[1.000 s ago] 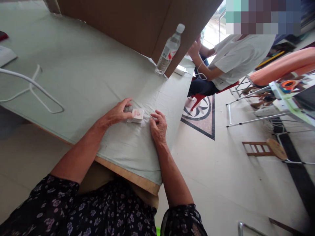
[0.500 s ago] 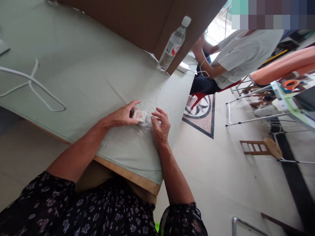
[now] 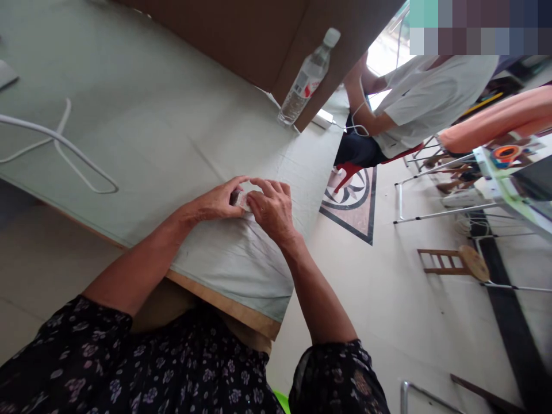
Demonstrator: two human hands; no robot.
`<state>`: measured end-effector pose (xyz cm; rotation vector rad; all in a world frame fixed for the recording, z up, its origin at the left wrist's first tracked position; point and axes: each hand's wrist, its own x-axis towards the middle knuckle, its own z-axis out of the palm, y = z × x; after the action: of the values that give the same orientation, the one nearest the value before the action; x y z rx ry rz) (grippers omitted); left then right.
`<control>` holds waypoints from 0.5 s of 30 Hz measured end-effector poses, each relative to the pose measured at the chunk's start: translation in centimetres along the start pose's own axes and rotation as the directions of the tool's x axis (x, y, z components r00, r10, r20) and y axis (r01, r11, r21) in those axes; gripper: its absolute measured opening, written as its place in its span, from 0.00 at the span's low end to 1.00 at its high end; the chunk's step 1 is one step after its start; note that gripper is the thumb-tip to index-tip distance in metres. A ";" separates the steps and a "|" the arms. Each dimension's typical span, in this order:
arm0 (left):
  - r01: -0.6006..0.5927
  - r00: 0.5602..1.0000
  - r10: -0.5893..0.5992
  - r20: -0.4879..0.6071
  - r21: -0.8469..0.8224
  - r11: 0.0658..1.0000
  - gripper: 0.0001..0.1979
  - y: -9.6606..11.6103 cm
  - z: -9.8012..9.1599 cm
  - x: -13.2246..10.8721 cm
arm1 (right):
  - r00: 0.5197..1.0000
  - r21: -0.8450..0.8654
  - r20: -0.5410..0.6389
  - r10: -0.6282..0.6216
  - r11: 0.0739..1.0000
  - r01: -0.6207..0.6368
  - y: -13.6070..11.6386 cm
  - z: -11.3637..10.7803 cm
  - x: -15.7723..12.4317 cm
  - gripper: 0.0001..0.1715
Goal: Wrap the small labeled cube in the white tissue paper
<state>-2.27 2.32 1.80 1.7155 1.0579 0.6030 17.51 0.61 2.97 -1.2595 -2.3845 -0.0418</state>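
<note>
On the pale green tablecloth (image 3: 159, 149) lies a small white box (image 3: 242, 200) with faint red print, in what looks like clear plastic wrapping. My left hand (image 3: 218, 200) grips it from the left, thumb on the near side and fingers on the far side. Bent over its right end is my right hand (image 3: 272, 208), with the thumb and fingertips closed on the wrapped box. The right fingers cover much of the box and its wrapping.
A clear plastic bottle (image 3: 304, 86) stands by a large brown box (image 3: 224, 40) at the table's far side. A white cable (image 3: 81, 155) loops on the left. Beyond the right edge, a person in a white shirt (image 3: 431, 103) sits near a white power strip (image 3: 322, 119). A wooden stool (image 3: 472, 263) is farther right.
My right hand has moved left from beside the wrapping onto the box's right end, closing its fingers there. My left hand keeps its hold on the box.
</note>
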 end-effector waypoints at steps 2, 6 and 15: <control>-0.019 1.000 0.019 0.000 -0.019 1.000 0.47 -0.1 0.1 0.1 | 0.999 0.005 -0.029 0.019 1.000 -0.019 0.2 0.3 0.5 0.14; 0.002 0.999 -0.005 -0.042 -0.059 0.998 0.50 -0.1 0.2 0.2 | 0.991 0.058 -0.054 0.120 0.991 -0.117 1.4 0.6 2.1 0.12; -0.062 0.975 -0.037 -0.221 -0.423 0.904 0.39 -0.2 0.4 0.5 | 0.962 0.203 -0.096 0.257 0.951 -0.234 6.6 2.0 6.8 0.08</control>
<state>-1.76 2.59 1.41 1.2887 0.9795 0.9791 18.68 10.23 2.73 -1.4085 -2.0588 0.1762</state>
